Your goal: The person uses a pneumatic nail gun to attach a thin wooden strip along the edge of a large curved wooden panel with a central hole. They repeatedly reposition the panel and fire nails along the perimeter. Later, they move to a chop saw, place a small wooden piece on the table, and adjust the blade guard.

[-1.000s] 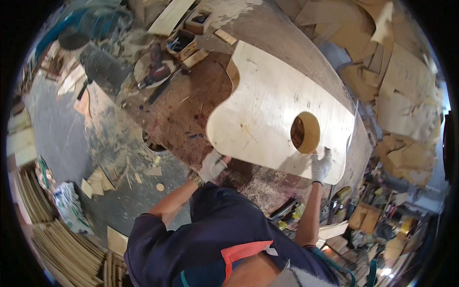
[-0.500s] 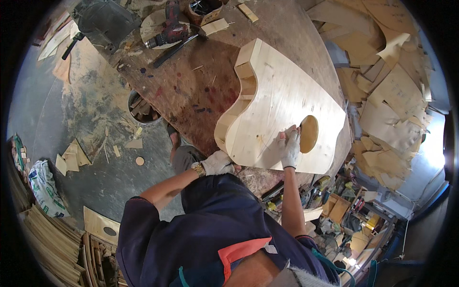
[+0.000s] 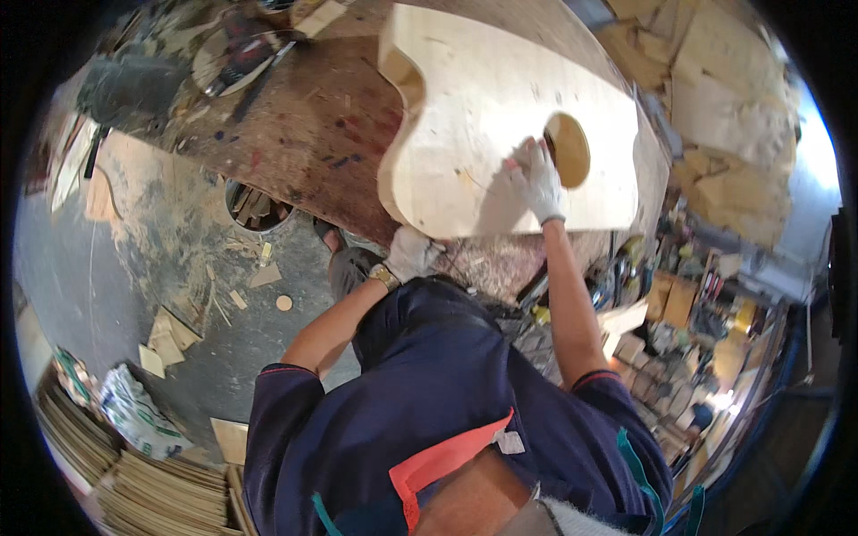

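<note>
A pale wooden box (image 3: 483,107) lies on the workbench, with a wavy left side and a broad flat top panel. An oval hole (image 3: 574,156) is cut through the panel near its right end. My right hand (image 3: 538,188), in a white knit glove with bare fingertips, rests on the panel. Its fingers stretch out beside the hole's left rim. At the box's near left corner my gloved left hand (image 3: 411,254) is closed by the bench edge. Whatever it grips there is hidden.
On the brown stained workbench (image 3: 308,134) a power drill (image 3: 246,45) lies at the far left. Below stands a round bin of wood scraps (image 3: 257,207). Offcuts (image 3: 168,339) and a white sack (image 3: 134,406) lie on the floor. Thin sheets (image 3: 728,107) are piled at right.
The whole view has tilted, so the box and bench sit higher in the picture. My right hand stays by the hole, and my left hand stays at the near left corner.
</note>
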A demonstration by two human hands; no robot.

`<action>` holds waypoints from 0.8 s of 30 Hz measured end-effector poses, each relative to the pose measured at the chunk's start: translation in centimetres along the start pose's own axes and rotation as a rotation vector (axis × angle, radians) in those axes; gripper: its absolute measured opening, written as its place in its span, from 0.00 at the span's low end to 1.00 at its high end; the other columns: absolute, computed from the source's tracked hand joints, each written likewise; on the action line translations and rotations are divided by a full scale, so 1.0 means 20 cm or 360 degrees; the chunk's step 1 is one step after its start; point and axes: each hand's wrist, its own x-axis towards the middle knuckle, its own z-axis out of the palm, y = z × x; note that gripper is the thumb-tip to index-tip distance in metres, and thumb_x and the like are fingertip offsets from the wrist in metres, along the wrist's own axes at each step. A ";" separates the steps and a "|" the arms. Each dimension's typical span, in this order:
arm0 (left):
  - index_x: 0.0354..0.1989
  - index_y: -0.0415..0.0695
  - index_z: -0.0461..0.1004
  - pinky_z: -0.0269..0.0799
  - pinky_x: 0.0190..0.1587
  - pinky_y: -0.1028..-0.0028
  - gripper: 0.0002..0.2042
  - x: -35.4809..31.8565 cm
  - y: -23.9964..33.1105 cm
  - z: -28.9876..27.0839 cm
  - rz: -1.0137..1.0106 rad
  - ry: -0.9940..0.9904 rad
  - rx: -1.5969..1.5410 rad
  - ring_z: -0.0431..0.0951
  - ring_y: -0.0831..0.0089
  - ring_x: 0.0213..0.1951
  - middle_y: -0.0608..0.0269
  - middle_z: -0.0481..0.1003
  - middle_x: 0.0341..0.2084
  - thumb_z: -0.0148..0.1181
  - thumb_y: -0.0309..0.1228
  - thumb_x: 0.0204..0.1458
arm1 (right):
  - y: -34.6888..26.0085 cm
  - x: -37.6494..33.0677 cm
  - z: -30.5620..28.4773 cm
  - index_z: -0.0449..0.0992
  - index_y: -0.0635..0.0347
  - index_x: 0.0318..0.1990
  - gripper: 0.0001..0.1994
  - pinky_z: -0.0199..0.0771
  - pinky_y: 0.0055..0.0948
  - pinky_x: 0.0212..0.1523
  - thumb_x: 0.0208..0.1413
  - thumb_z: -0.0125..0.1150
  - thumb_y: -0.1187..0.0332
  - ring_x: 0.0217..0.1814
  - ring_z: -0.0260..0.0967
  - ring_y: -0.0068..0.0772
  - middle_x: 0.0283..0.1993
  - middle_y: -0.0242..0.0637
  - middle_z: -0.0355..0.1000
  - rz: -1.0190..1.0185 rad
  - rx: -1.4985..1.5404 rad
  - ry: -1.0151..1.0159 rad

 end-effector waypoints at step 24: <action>0.74 0.31 0.51 0.62 0.67 0.60 0.48 0.03 0.07 -0.18 -0.1058 0.1021 0.0335 0.64 0.55 0.68 0.44 0.61 0.70 0.51 0.64 0.62 | 1.43 -1.07 0.31 0.78 0.71 0.51 0.14 0.76 0.25 0.43 0.64 0.56 0.70 0.42 0.79 0.27 0.44 0.42 0.81 0.1152 0.1565 0.1062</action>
